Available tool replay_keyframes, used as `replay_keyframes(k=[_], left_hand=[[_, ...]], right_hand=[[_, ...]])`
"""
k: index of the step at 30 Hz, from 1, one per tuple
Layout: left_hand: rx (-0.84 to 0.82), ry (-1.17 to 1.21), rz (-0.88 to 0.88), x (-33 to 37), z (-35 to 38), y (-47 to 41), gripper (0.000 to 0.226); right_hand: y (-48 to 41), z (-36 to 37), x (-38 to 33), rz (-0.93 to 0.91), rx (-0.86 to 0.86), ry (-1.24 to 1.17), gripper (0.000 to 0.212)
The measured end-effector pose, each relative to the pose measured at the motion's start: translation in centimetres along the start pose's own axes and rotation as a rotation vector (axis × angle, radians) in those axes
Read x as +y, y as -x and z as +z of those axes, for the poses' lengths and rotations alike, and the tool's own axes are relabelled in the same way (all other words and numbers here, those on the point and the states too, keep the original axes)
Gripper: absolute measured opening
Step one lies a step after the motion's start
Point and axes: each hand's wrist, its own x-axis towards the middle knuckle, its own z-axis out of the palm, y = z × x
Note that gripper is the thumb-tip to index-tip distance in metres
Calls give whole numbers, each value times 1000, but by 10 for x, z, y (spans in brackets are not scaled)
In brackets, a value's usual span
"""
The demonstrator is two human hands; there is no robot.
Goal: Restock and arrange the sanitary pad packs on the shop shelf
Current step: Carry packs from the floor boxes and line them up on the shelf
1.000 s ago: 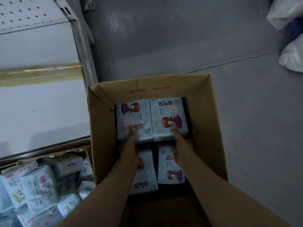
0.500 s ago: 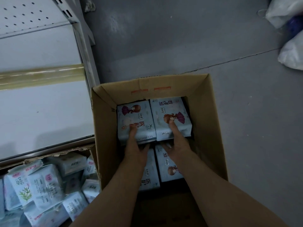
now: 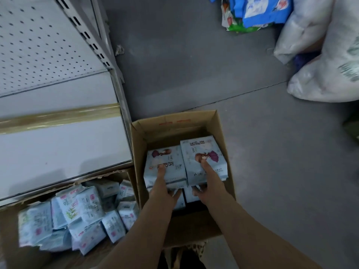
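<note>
Two pale blue sanitary pad packs with a cartoon girl print are lifted above an open cardboard box [image 3: 221, 133] on the floor. My left hand [image 3: 162, 188] grips the left pack [image 3: 165, 164], thumb on top and fingers underneath. My right hand [image 3: 208, 182] grips the right pack [image 3: 204, 154] the same way, slightly higher. More packs of this kind [image 3: 179, 200] lie lower in the box, mostly hidden by my hands. To the left stands the white shop shelf [image 3: 64, 144] with a gold price strip and a perforated back panel.
A second torn cardboard box [image 3: 9, 235] at lower left holds several loose pale pad packs with a green plant print. White sacks [image 3: 328, 74] and blue and green packages [image 3: 258, 12] lie on the grey floor at upper right.
Both hands have lifted the two packs up out of the box, the right one higher. The view has tilted up, bringing the sacks and packages at upper right into sight.
</note>
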Motion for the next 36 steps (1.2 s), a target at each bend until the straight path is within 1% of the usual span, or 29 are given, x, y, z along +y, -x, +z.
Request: replay_keyframes(k=[2,3,4,6,8,9,11,13,14,16,19,21,24,27,29,30,33,34,36], left_hand=[[-31,-36,11,5,-4,36,44],[-42,-55,19,7,-6,55,48],[-58,-70,26,11,-9,73,50],[-111,-106,45,19,-14,112,47],[-184,-142,77,29,-20,155,42],[-214,-152,92,34,-23,178,38],[-265,-183,131,44,-29,223,32],[-308,-221,161,54,-36,265,34],[-329,-230,170,57,-41,285,37],[-376,-237,198,63,-52,325,39],[-472,-234,252,65,-72,379,39],[-527,-216,287,62,-90,415,37],[-593,-183,345,56,-120,466,32],[-648,-152,406,47,-160,524,29],[-679,-143,456,46,-185,558,31],[-692,-143,488,47,-197,576,32],[-732,-121,575,57,-235,625,25],[-736,-115,607,61,-249,642,26],[-743,-103,675,75,-276,671,36]], right_hand=[[36,-9,-2,-21,-25,-25,65],[56,-12,-3,-33,-47,-33,66],[76,-16,-5,-54,-52,-45,61],[114,-25,-8,-94,-62,-81,56],[155,-31,-10,-134,-125,-134,66],[174,-33,-12,-157,-161,-158,68],[215,-36,-16,-184,-215,-218,53],[255,-38,-20,-218,-305,-270,40],[274,-39,-22,-245,-360,-287,40],[312,-45,-22,-310,-445,-293,47],[368,-56,-26,-374,-505,-317,47],[411,-66,-27,-406,-533,-284,48],[471,-83,-23,-480,-547,-241,40],[529,-104,-6,-528,-587,-264,45],[564,-114,4,-553,-635,-270,44],[583,-116,8,-554,-672,-266,41],[640,-115,23,-590,-757,-261,32],[657,-112,28,-609,-776,-255,31],[689,-103,39,-647,-822,-235,33]])
